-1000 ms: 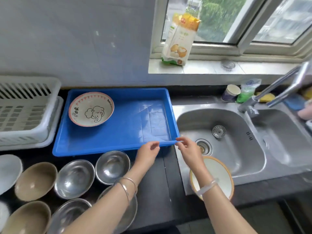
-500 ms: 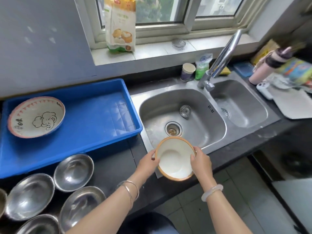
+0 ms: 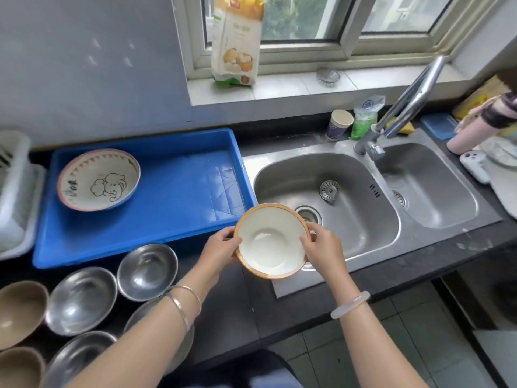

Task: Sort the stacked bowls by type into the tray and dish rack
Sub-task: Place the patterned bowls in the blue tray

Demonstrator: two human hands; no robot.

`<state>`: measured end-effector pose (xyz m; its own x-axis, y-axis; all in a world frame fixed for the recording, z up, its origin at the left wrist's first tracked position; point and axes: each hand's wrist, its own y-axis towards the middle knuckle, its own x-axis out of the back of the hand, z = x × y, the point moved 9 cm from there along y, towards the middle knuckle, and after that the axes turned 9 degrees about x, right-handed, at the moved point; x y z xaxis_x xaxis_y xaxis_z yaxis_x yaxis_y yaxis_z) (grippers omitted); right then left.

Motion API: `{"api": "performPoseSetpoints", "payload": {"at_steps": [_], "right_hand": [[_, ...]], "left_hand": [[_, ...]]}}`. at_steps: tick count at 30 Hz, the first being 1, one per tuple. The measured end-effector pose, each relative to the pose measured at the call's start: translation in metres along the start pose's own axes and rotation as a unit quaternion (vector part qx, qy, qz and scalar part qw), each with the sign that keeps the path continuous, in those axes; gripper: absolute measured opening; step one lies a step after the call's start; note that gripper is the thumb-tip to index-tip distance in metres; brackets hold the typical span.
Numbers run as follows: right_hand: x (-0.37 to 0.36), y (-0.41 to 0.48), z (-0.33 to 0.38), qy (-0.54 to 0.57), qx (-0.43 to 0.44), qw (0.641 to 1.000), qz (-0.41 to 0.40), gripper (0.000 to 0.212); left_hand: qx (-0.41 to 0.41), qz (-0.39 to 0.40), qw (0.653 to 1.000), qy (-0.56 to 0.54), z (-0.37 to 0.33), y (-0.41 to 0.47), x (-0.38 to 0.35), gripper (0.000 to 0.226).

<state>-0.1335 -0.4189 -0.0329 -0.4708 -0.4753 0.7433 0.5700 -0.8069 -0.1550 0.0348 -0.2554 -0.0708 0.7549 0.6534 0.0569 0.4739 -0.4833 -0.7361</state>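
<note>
I hold a white bowl with an orange rim [image 3: 270, 242] in both hands, above the counter edge between the blue tray [image 3: 179, 191] and the sink [image 3: 330, 203]. My left hand [image 3: 221, 249] grips its left rim, my right hand [image 3: 321, 247] its right rim. An elephant-print bowl [image 3: 99, 179] lies in the tray's left part. Several steel bowls [image 3: 147, 271] and two brown bowls [image 3: 21, 312] sit on the counter in front of the tray. The white dish rack [image 3: 15, 189] shows at the far left edge.
A tall faucet [image 3: 402, 107] stands between the two sink basins. A paper cup [image 3: 338, 124] and a green bag [image 3: 363, 116] stand behind the sink. A flour bag [image 3: 236, 40] leans on the windowsill. A pink bottle [image 3: 475, 127] stands at the right.
My hands left the tray's front edge and took hold of the orange-rimmed bowl near the sink. The bowl has since risen and moved left toward the tray's corner.
</note>
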Motion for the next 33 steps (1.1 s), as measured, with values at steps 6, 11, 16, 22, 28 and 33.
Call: {"api": "performPoseSetpoints", "payload": {"at_steps": [6,11,16,22,28,33], "right_hand": [[-0.03,0.031,0.078,0.068,0.044,0.996,0.035,0.025],[-0.054,0.056,0.14,0.085,0.084,0.99,0.069,0.025],[-0.103,0.078,0.204,0.114,0.109,0.98,0.119,0.024],[-0.164,0.103,0.258,0.152,0.099,0.972,0.152,0.022],[-0.221,0.129,0.294,0.209,0.052,0.964,0.154,0.022],[-0.258,0.149,0.309,0.202,0.043,0.969,0.133,0.023]], "left_hand": [[-0.03,-0.068,0.994,-0.079,-0.024,-0.01,0.079,0.008],[-0.063,-0.107,0.986,-0.113,-0.042,-0.02,0.142,0.008],[-0.065,-0.157,0.971,-0.169,-0.047,-0.017,0.202,0.013],[-0.078,-0.2,0.947,-0.237,-0.041,0.0,0.27,0.007],[-0.135,-0.222,0.931,-0.257,-0.047,0.03,0.32,0.019],[-0.149,-0.256,0.926,-0.236,-0.05,0.054,0.346,0.036]]}}
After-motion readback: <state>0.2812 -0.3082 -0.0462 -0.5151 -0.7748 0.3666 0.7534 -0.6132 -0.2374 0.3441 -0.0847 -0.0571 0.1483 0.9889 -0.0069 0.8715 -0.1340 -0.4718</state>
